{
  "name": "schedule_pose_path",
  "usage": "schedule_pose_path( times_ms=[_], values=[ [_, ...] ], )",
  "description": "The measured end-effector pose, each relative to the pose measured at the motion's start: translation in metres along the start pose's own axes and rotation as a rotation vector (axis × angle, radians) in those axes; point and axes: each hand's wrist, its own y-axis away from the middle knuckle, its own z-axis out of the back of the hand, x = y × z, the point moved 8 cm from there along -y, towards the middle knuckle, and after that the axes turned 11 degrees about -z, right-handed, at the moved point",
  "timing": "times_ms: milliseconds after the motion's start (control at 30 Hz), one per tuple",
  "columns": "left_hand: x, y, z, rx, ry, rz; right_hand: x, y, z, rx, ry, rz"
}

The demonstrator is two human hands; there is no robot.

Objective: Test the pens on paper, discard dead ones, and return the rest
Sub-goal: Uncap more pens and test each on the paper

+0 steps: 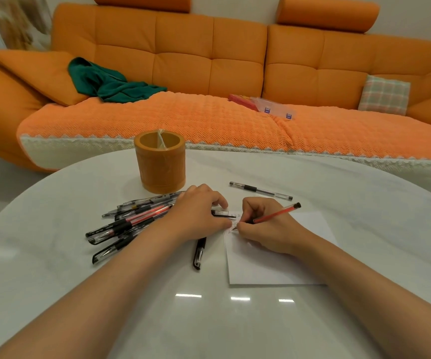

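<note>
My right hand grips a red pen with its tip pressed on the top left corner of a white sheet of paper, where small marks show. My left hand rests flat on the paper's corner, fingers curled over a black pen cap. A pile of several pens lies left of that hand. One black pen lies below my left hand, and another pen lies alone beyond the paper. An orange pen holder stands upright behind the pile.
The round white table fills the foreground. Behind it stands an orange sofa with a green cloth, a checked cushion and clear plastic boxes on its seat.
</note>
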Motion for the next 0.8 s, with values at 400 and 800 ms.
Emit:
schedule_pose_path(
  times_ms=[400, 800],
  values=[
    [-0.0004, 0.0009, 0.0005, 0.002, -0.001, 0.000, -0.0004, -0.0011, -0.0015, -0.003, 0.051, 0.002],
    [-0.0009, 0.0014, 0.0012, 0.003, -0.014, 0.014, -0.0003, -0.0024, -0.0018, -0.023, 0.096, 0.037]
  ],
)
